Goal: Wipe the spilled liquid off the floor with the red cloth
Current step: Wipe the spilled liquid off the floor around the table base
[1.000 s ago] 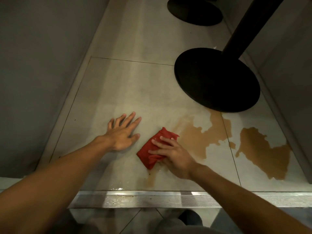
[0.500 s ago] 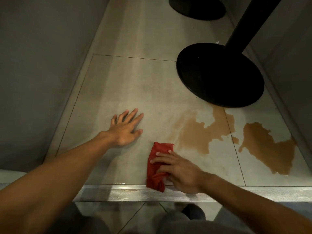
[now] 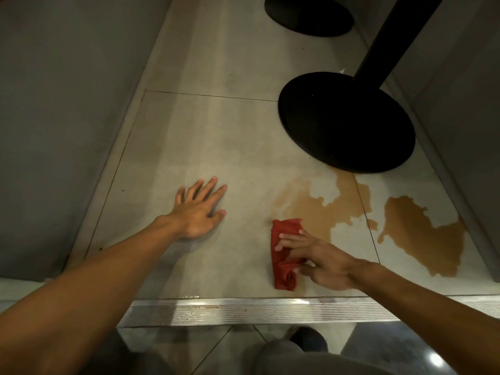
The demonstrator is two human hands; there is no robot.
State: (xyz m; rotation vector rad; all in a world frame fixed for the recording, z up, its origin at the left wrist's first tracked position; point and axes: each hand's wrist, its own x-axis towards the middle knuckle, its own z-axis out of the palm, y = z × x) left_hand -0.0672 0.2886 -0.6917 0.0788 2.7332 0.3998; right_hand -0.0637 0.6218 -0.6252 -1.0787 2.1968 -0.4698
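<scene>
The red cloth (image 3: 284,276) lies bunched on the pale floor tile, its far end at the near edge of the brown spill (image 3: 316,212). My right hand (image 3: 320,259) presses on the cloth from the right with straight fingers laid across it. A second, darker patch of the spill (image 3: 422,236) spreads further right, across the tile joint. Flat on the dry floor to the left rests my left hand (image 3: 198,212), fingers spread, holding nothing.
A black round table base (image 3: 346,123) with its post stands just beyond the spill, and another base (image 3: 308,14) sits further back. Grey walls close both sides. A ribbed metal strip (image 3: 243,311) edges the floor in front of my knees.
My right hand dragged the cloth back from the spill toward the metal strip, then slid it forward and right to the spill's near edge. My left hand stayed planted.
</scene>
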